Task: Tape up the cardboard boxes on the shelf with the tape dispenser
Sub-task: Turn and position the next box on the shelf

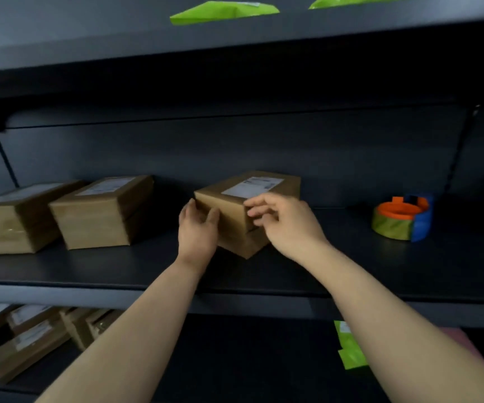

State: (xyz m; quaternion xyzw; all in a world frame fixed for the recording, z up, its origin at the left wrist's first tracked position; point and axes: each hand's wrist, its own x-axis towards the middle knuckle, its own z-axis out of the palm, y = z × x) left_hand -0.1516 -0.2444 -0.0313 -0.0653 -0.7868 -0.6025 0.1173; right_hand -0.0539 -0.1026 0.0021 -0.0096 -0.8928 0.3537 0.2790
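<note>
The left hand [198, 228] is gripping the near corner of the box [249, 186] on the shelf [351, 257], while the right hand [287, 225], loosely curled against the box with its grasp indeterminable, is lying nearer the tape dispenser [400, 218], well apart rightward.

Three cardboard boxes stand on the middle shelf [147, 295]: the left box [5, 225] at the left edge of the frame, the second box [98, 213] beside it, and the centre box [235, 199] mid-frame. A brownish shape at the right edge may be a fourth, but it is cut off.

There is one tape dispenser [402, 218], at centre right.

Two green bags [223, 11] lie along the top of the frame.

At lower left there are at least four more boxes [28, 350], too blurred for a sure count.

The green packaging [349, 347] at lower right cannot be counted.

Two hands show: the left hand [198, 228] and the right hand [287, 225].
</note>
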